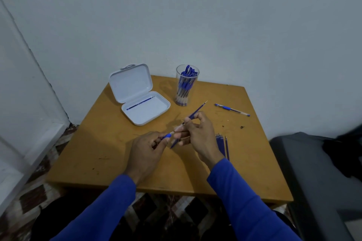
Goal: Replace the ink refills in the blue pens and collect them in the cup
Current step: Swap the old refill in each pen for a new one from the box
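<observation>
My left hand (pixel 146 147) pinches the blue grip end of a pen barrel (pixel 170 134) over the middle of the table. My right hand (pixel 197 133) grips the barrel's clear part together with a blue ink refill (pixel 196 112) whose metal tip points up and to the right. Behind the hands stands a clear cup (pixel 185 86) holding several blue pens. One more blue pen (pixel 232 109) lies on the table to the right of the cup. Several loose refills (pixel 222 145) lie beside my right wrist.
An open white case (pixel 137 94) sits at the table's back left, with one blue refill (pixel 140 103) in its tray. The wooden table (pixel 98 152) stands against a wall. A dark grey seat (pixel 313 172) is at the right, and patterned floor lies below.
</observation>
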Demonstrator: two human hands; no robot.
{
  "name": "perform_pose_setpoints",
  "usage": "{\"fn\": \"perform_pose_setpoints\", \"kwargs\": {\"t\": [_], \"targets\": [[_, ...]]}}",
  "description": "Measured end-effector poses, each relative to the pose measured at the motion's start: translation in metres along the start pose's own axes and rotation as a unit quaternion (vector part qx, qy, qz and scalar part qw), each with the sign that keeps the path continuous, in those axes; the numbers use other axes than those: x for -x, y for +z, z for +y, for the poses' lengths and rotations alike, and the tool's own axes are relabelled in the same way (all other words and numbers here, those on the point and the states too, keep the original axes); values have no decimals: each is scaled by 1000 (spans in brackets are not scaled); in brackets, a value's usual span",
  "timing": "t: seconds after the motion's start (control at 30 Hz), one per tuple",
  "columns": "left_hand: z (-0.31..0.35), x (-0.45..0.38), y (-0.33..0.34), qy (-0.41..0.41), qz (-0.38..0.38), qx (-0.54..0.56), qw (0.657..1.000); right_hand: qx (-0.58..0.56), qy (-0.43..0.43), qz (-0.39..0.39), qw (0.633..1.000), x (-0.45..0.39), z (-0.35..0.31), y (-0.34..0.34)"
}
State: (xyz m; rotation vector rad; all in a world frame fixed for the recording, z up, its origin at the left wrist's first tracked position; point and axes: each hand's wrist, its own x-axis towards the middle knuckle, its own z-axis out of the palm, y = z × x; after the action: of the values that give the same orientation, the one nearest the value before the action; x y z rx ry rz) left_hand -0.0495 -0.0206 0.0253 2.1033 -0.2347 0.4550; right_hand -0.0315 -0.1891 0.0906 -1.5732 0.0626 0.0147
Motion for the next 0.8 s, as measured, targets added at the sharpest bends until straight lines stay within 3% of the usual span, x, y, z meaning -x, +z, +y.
{"fn": "perform_pose_setpoints", "kwargs": {"t": [0.63, 0.8], "targets": [[7, 2, 6, 11, -15, 55, 998, 13, -4, 12, 1000, 5, 8, -5], [8, 0, 9, 4, -21, 43, 999, 26, 37, -35, 998, 8, 11, -7]]}}
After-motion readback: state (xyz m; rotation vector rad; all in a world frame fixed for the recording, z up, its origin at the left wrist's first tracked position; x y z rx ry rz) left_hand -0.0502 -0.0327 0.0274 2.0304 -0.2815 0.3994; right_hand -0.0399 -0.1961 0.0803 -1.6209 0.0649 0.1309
